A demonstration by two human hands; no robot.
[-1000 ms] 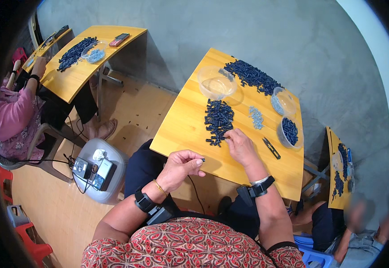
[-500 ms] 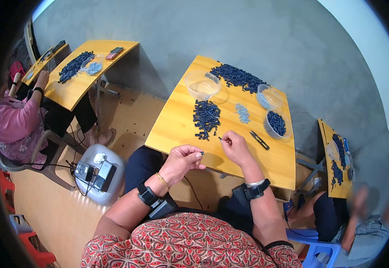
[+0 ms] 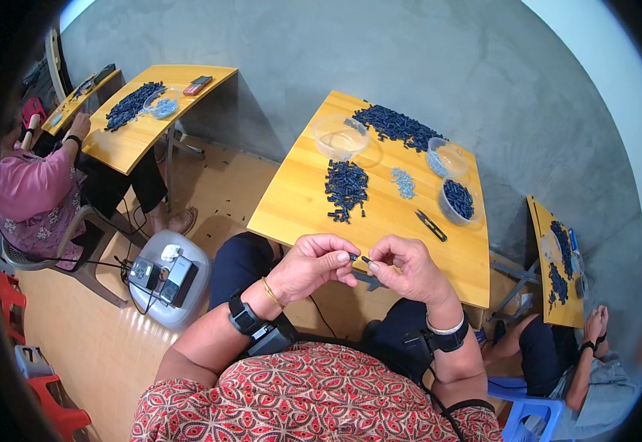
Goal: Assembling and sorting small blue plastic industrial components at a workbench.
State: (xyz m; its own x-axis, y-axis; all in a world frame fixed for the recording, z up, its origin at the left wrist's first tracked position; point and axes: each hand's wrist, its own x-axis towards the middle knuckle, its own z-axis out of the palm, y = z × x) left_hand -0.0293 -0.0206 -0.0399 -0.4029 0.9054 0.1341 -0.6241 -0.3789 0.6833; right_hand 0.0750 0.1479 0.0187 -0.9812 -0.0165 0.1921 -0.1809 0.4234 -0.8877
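Close together over the table's near edge, my two hands each pinch a tiny part. Between thumb and forefinger, my left hand (image 3: 314,267) grips a small dark cylindrical piece (image 3: 353,257). Facing it, my right hand (image 3: 409,271) is closed on another small dark piece (image 3: 366,259); a narrow gap shows between the two. Just beyond lies a heap of dark blue cylindrical pieces (image 3: 347,193), with a little pile of light blue bits (image 3: 403,183) to its right. Black thread snips (image 3: 431,225) rest right of that pile.
On the yellow table (image 3: 291,210) stand a clear bowl (image 3: 328,149), a bowl with light blue bits (image 3: 446,158) and a bowl of dark pieces (image 3: 459,202). A larger dark heap (image 3: 398,127) lies at the back. Other people sit at tables left and right.
My right hand has come back from the table beside the near heap, toward my left hand. The pieces in my fingers are now almost tip to tip.
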